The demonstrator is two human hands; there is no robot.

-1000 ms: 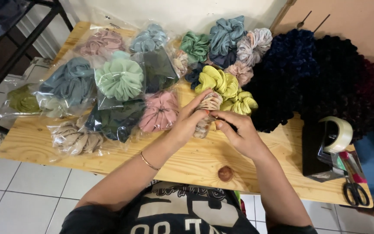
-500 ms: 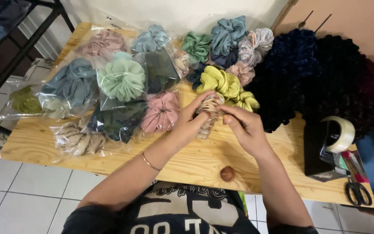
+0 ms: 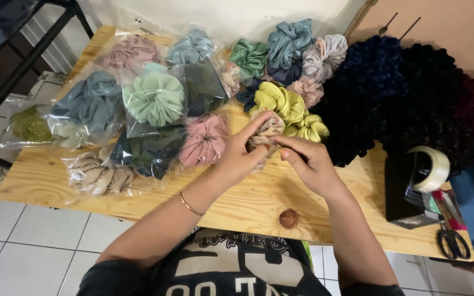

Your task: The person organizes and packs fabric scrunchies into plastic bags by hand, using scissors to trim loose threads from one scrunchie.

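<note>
Since half a second ago, I am seeing my left hand (image 3: 241, 155) curling tighter around the beige scrunchie (image 3: 264, 133), bunching it smaller, while my right hand (image 3: 309, 163) is sliding a little nearer to it. The left hand is gripping the scrunchie, fingers wrapped over its top and thumb under it, just above the bench (image 3: 248, 205). The right hand is pinching the scrunchie's lower edge with its fingertips, I think, though the left hand is hiding the contact. A thin bracelet (image 3: 190, 204) is sitting on my left wrist.

Nearest me, a dark knot (image 3: 288, 218) is showing in the wood. To the right, scissors (image 3: 452, 241) are lying by a tape dispenser (image 3: 421, 183). Just left of my hands, a pink bagged scrunchie (image 3: 204, 140) is lying, with a beige bagged scrunchie (image 3: 95, 172) further left. Right behind my hands, yellow-green scrunchies (image 3: 283, 107) are lying loose. Beyond them, a mint bagged scrunchie (image 3: 153, 98) and blue-grey scrunchies (image 3: 289, 43) are lying, and a dark velvet pile (image 3: 407, 93) is filling the far right.
</note>
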